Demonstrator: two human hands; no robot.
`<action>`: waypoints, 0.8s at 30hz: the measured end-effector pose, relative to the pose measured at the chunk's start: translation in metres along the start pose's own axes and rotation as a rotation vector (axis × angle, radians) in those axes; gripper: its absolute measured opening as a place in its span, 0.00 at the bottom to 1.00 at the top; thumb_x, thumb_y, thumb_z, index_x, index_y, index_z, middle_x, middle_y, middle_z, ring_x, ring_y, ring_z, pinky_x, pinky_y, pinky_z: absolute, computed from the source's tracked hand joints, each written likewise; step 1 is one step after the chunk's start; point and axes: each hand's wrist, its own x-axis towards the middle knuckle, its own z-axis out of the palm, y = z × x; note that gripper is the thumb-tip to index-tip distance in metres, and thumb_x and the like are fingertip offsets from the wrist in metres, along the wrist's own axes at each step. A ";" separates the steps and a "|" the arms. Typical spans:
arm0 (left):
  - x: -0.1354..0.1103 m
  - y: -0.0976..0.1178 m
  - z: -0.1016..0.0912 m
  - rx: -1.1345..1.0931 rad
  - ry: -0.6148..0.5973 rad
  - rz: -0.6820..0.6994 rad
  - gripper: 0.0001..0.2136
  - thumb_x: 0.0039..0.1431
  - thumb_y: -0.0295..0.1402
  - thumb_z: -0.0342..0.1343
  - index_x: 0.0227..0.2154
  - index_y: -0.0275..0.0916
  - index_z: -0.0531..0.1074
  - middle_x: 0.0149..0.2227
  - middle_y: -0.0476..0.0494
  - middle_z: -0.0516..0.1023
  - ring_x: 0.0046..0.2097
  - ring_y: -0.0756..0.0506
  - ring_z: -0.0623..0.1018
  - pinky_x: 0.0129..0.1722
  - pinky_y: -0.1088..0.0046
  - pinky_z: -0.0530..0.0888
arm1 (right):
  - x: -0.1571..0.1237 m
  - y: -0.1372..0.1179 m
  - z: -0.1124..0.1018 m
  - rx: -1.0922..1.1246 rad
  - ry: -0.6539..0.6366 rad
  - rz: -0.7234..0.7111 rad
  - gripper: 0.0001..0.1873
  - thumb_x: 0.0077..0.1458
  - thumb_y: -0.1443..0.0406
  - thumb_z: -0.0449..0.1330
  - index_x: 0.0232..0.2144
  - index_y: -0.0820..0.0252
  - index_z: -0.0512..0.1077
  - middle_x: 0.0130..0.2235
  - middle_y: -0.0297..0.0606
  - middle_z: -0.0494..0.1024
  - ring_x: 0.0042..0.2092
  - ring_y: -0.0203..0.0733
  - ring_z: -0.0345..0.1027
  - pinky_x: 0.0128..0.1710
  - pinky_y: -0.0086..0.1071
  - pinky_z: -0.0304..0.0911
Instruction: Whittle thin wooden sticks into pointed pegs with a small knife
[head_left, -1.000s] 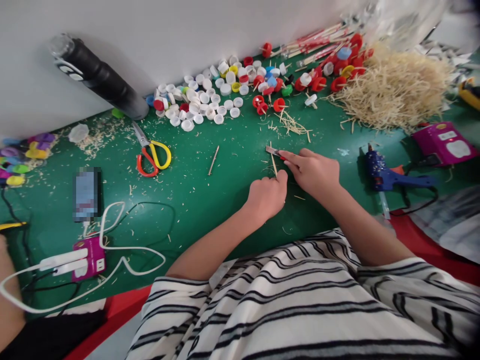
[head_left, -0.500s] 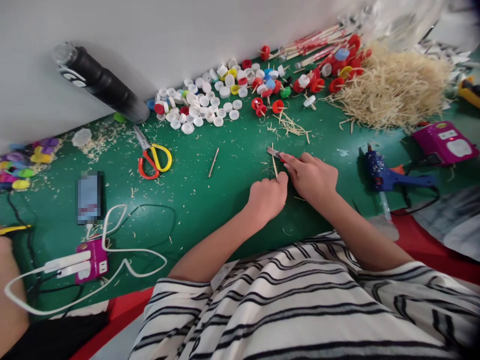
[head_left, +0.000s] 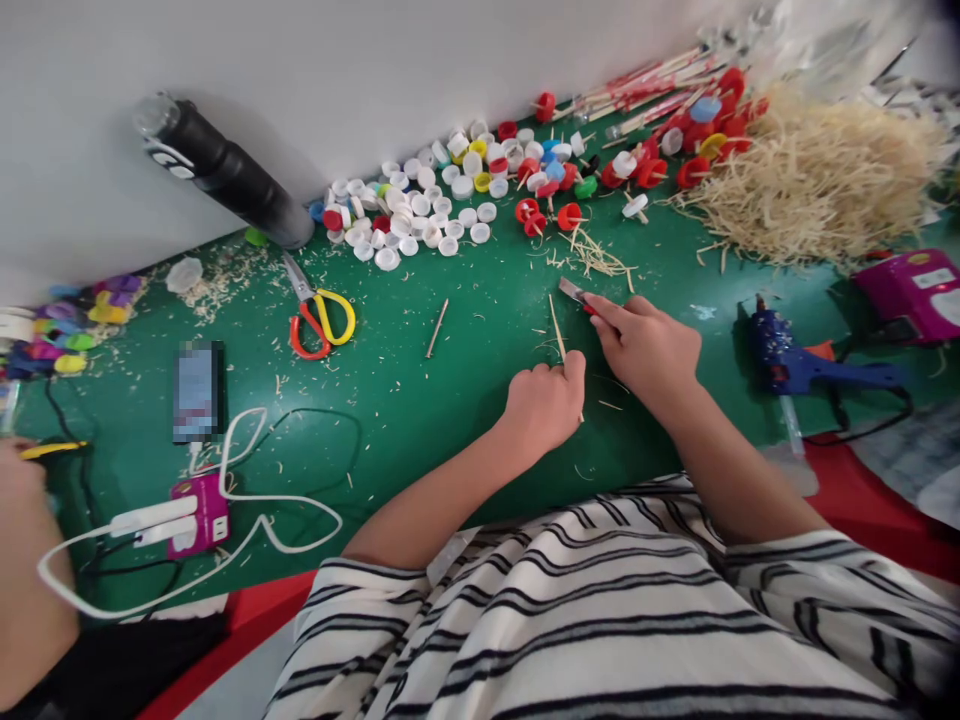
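Observation:
My left hand (head_left: 546, 402) is closed around a thin wooden stick (head_left: 557, 325), whose narrow end points away from me over the green table. In my right hand (head_left: 651, 348) is a small red-handled knife (head_left: 572, 290), its blade a short way right of the stick and apart from it. Thin shavings lie on the table around both hands. A nail-like metal rod (head_left: 437, 328) lies to the left of my hands. Beyond them sit a little heap of shavings (head_left: 600, 258) and red caps with sticks through them (head_left: 531, 217).
Bottle caps (head_left: 420, 205) spread along the wall beside a black bottle (head_left: 232, 180). Scissors (head_left: 322, 320), a phone (head_left: 198, 390) and a corded purple power block (head_left: 199, 515) lie left. Right are a shavings pile (head_left: 817, 185) and blue glue gun (head_left: 795, 355). Another person's arm (head_left: 34, 560) shows at left.
The knife blade crossed the stick before; now my right hand has drawn it off to the right. The whole view has shifted slightly, and the person's hand at left shows more.

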 end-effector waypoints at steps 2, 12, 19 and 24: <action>0.000 0.000 0.002 -0.008 0.012 -0.010 0.16 0.71 0.31 0.41 0.57 0.28 0.61 0.34 0.36 0.81 0.39 0.38 0.83 0.32 0.67 0.73 | -0.002 0.001 0.002 0.015 0.008 -0.014 0.27 0.72 0.51 0.43 0.64 0.41 0.72 0.41 0.41 0.76 0.39 0.42 0.68 0.28 0.36 0.39; 0.003 -0.004 0.009 -0.086 0.089 -0.083 0.15 0.73 0.44 0.47 0.49 0.36 0.65 0.33 0.43 0.82 0.36 0.42 0.84 0.26 0.70 0.67 | 0.001 0.005 0.012 0.022 0.080 -0.056 0.26 0.72 0.50 0.44 0.63 0.38 0.73 0.37 0.38 0.76 0.38 0.39 0.68 0.28 0.36 0.38; 0.000 -0.007 0.009 -0.161 0.151 -0.104 0.13 0.71 0.45 0.50 0.46 0.41 0.69 0.31 0.47 0.82 0.34 0.43 0.84 0.23 0.70 0.59 | 0.001 0.005 0.011 0.054 0.084 -0.059 0.25 0.71 0.51 0.46 0.62 0.37 0.74 0.37 0.37 0.77 0.38 0.39 0.68 0.28 0.35 0.39; -0.001 -0.010 0.012 -0.264 0.271 -0.067 0.12 0.72 0.43 0.49 0.38 0.42 0.71 0.29 0.50 0.81 0.34 0.47 0.83 0.26 0.70 0.57 | 0.002 0.006 0.010 0.086 0.090 -0.056 0.25 0.71 0.51 0.47 0.61 0.38 0.75 0.37 0.37 0.78 0.38 0.39 0.70 0.27 0.34 0.41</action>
